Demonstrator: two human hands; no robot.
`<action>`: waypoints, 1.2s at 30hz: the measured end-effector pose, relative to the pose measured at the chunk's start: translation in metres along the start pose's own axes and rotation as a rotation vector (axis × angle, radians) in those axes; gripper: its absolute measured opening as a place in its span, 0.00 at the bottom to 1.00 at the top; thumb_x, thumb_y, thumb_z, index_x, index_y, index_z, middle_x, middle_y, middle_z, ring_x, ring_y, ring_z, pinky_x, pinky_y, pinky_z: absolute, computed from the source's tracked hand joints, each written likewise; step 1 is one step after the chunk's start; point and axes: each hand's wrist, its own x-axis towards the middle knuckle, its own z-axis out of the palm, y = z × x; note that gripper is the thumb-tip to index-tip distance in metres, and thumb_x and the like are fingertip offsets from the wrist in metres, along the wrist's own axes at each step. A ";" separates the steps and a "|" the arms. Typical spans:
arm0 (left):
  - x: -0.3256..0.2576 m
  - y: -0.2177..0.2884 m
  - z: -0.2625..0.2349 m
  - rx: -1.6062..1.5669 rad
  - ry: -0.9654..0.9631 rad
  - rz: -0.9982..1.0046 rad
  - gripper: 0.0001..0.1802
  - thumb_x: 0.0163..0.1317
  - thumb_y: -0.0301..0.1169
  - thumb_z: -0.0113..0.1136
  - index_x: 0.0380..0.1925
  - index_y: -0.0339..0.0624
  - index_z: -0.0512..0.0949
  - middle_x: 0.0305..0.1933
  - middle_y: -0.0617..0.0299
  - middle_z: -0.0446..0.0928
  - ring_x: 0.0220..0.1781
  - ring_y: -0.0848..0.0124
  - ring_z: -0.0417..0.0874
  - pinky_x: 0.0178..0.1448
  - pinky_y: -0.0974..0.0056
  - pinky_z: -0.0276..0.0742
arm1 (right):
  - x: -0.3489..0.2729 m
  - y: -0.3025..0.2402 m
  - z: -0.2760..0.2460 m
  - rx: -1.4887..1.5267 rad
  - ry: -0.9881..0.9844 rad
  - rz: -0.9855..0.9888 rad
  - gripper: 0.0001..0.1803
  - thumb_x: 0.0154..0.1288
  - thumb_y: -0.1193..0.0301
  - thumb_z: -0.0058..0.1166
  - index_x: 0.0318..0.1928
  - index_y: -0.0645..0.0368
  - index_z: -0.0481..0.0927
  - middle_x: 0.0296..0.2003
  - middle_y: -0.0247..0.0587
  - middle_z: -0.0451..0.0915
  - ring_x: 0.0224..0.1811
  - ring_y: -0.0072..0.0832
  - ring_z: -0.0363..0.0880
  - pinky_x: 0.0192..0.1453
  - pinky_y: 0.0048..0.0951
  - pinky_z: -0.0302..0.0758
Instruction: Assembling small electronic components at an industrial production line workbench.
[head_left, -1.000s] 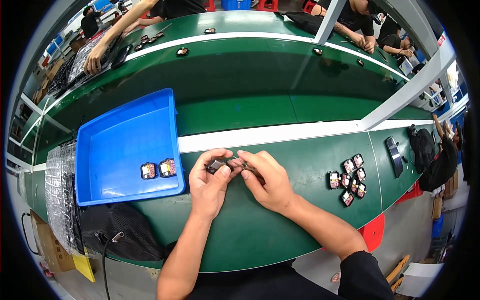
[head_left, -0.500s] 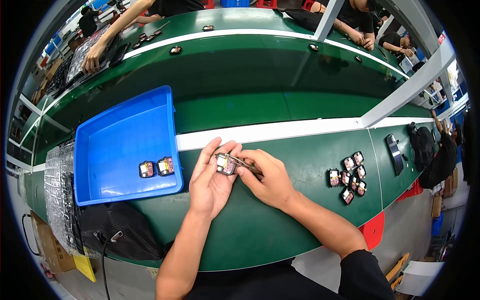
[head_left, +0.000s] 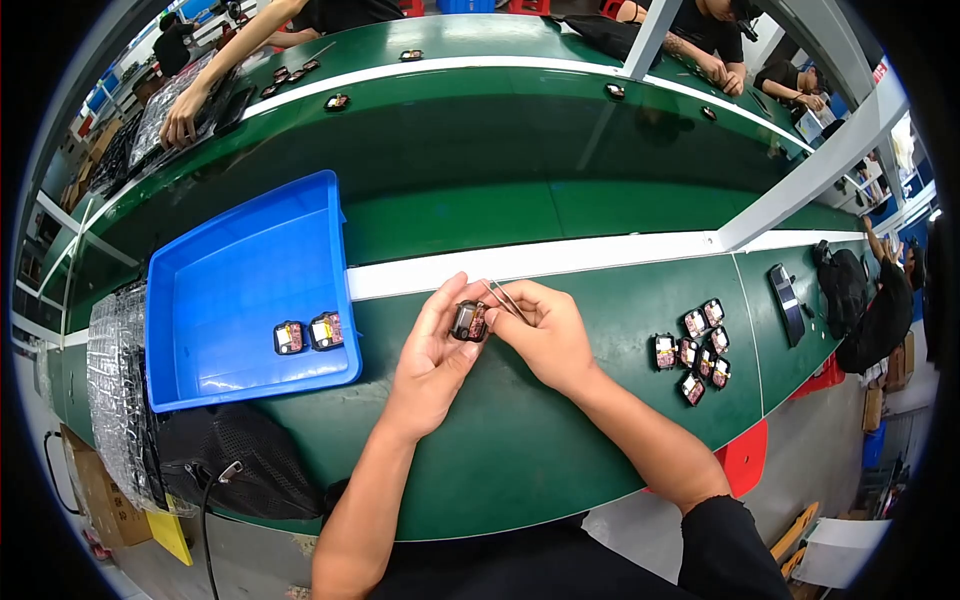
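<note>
Holding a small dark module (head_left: pixel 468 321) between thumb and fingertips, our left hand (head_left: pixel 432 355) sits near the middle of the frame, closed on the part and keeping it just above the green worktop (head_left: pixel 520 450). Our right hand (head_left: pixel 545 335) is right beside it, pinched shut around slim metal tweezers (head_left: pixel 506 300) whose shaft slants up and to the left past the fingers; the tips seem to meet the module, though we cannot tell exactly where.

To the right of the hands, a cluster of similar small modules (head_left: pixel 692 350) lies loose on the worktop. To the left, a blue tray (head_left: pixel 240 260) holds two more modules (head_left: pixel 308 334) near its lower edge. Further left sit a stack of clear blister trays (head_left: pixel 118 390) and a black mesh bag (head_left: pixel 240 470) at the lower left. A dark phone-like slab (head_left: pixel 784 300) lies at the right, and a white stripe (head_left: pixel 560 258) runs across the worktop above our hands.

We judge the main risk to be the tweezer tips slipping: the module is tiny and held only by fingertips, so a sideways push could scratch it or flick it out of the grip onto the worktop. Squeezing harder to steady it could shift whatever the tweezers are working on.

Our fingers cover most of the module, and its face is too small to read. Other people's arms at the upper left and upper right are cut off by the frame's rim, as is the bag's cable.
</note>
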 end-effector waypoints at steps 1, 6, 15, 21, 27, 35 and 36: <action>0.001 0.000 -0.002 0.108 0.005 0.010 0.39 0.76 0.20 0.56 0.83 0.39 0.54 0.83 0.48 0.60 0.80 0.60 0.69 0.82 0.55 0.66 | 0.001 -0.001 -0.002 0.000 0.000 0.000 0.10 0.75 0.79 0.60 0.52 0.70 0.84 0.44 0.39 0.89 0.45 0.20 0.86 0.50 0.25 0.83; 0.002 -0.001 0.004 0.266 0.032 0.010 0.34 0.76 0.24 0.62 0.78 0.33 0.62 0.77 0.53 0.67 0.71 0.64 0.79 0.76 0.60 0.74 | -0.001 -0.013 -0.008 0.008 -0.032 0.090 0.08 0.78 0.77 0.57 0.51 0.69 0.84 0.43 0.37 0.87 0.43 0.19 0.83 0.50 0.25 0.81; 0.001 -0.004 -0.002 0.130 0.222 0.135 0.26 0.72 0.24 0.67 0.66 0.29 0.69 0.63 0.55 0.73 0.66 0.63 0.81 0.69 0.58 0.82 | -0.014 -0.012 0.010 -0.354 -0.002 -0.261 0.12 0.78 0.79 0.57 0.58 0.67 0.83 0.34 0.30 0.84 0.31 0.13 0.74 0.35 0.21 0.72; 0.001 0.001 -0.006 -0.015 0.313 0.090 0.26 0.71 0.23 0.66 0.66 0.32 0.70 0.61 0.52 0.76 0.64 0.60 0.84 0.69 0.55 0.82 | -0.017 -0.014 0.011 -0.618 0.041 -0.408 0.15 0.72 0.79 0.63 0.58 0.62 0.81 0.34 0.39 0.81 0.29 0.24 0.78 0.33 0.29 0.75; 0.001 0.002 -0.002 -0.061 0.315 0.082 0.26 0.70 0.22 0.66 0.66 0.34 0.69 0.62 0.51 0.77 0.61 0.61 0.85 0.67 0.55 0.84 | -0.012 -0.006 0.009 -0.722 0.058 -0.532 0.15 0.67 0.79 0.69 0.52 0.62 0.82 0.34 0.39 0.83 0.26 0.24 0.81 0.30 0.28 0.76; 0.001 0.003 -0.003 -0.029 0.303 0.088 0.27 0.67 0.15 0.65 0.65 0.33 0.69 0.66 0.49 0.74 0.69 0.57 0.82 0.71 0.57 0.81 | -0.012 -0.013 0.010 -0.853 0.080 -0.516 0.12 0.67 0.75 0.68 0.49 0.57 0.85 0.36 0.40 0.84 0.28 0.38 0.85 0.28 0.36 0.81; 0.002 0.003 -0.002 -0.029 0.304 0.087 0.27 0.67 0.15 0.65 0.65 0.33 0.69 0.66 0.49 0.74 0.69 0.57 0.82 0.71 0.57 0.81 | -0.012 -0.013 0.010 -0.855 0.092 -0.518 0.12 0.67 0.75 0.68 0.50 0.56 0.85 0.36 0.39 0.85 0.27 0.38 0.85 0.28 0.36 0.81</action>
